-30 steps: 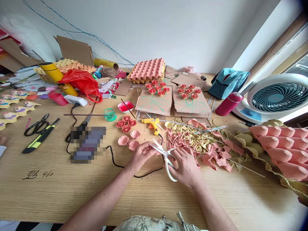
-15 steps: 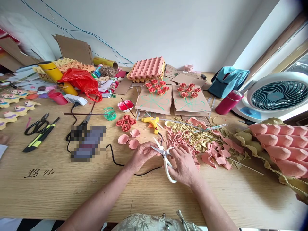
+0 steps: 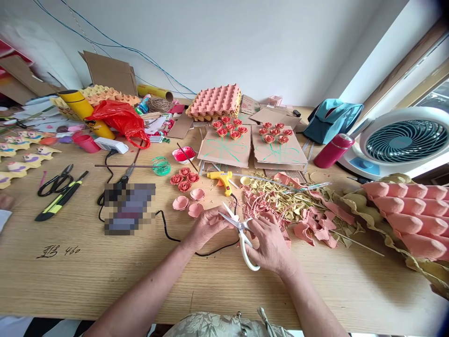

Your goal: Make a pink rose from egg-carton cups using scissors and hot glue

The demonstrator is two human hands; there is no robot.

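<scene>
In the head view, my right hand [image 3: 272, 244] grips white-handled scissors [image 3: 244, 241], with fingers at one handle and the thumb at the other. Their blades stand apart, pointing up and left against my left hand [image 3: 209, 228]. My left hand is pinched closed at the blades; whatever its fingertips hold is hidden. Just beyond lies a yellow glue gun [image 3: 223, 180], its black cord running under my hands. Pink carton cups [image 3: 180, 203] rest on the table left of it, beside several red paper-pulp roses [image 3: 184, 186]. Pink and tan carton scraps [image 3: 277, 203] are heaped right of the glue gun.
Red roses stand on two cardboard boxes [image 3: 224, 152] at the back. Egg trays [image 3: 409, 215] are stacked at right, near a fan [image 3: 403, 140] and a magenta bottle [image 3: 334, 150]. A utility knife [image 3: 61, 199] and black scissors [image 3: 56, 181] lie left. Another person's hand [image 3: 6, 202] shows at the left edge.
The white scissors' handles and blades have spread slightly wider. Both my hands stay in nearly the same place, and the view has shifted a little.
</scene>
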